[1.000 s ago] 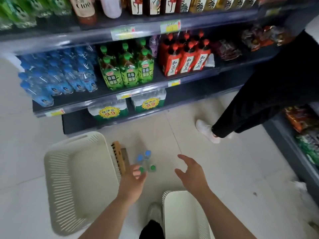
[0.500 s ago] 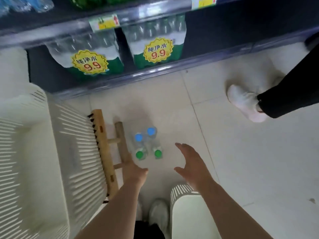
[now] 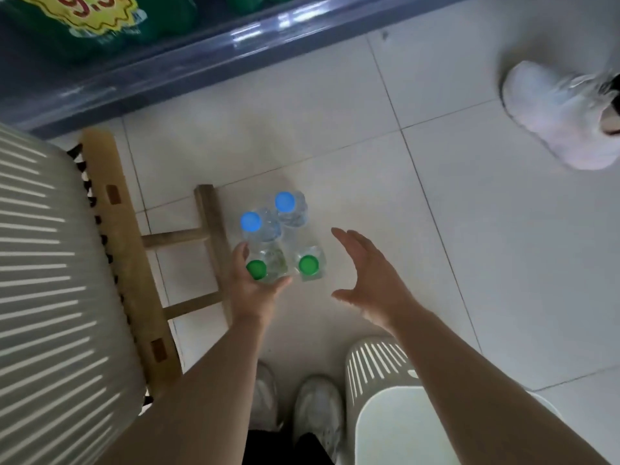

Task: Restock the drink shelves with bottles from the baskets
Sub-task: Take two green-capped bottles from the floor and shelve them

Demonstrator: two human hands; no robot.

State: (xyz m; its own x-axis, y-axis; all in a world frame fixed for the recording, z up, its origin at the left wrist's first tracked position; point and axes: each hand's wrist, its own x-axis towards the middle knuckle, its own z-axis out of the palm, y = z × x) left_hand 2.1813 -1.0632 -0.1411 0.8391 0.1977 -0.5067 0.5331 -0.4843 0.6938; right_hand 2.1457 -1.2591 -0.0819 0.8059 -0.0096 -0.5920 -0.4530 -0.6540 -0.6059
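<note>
Four bottles stand clustered on the floor in front of the shelf, upright, I judge so that each can be taken by its neck. My left hand grips the nearer green-capped bottle, fingers curled round it. My right hand is spread and released, near the second green-capped bottle but apart. The blue-capped bottles stand untouched. The large basket shows only its slatted wall. The small basket shows no bottle.
</note>
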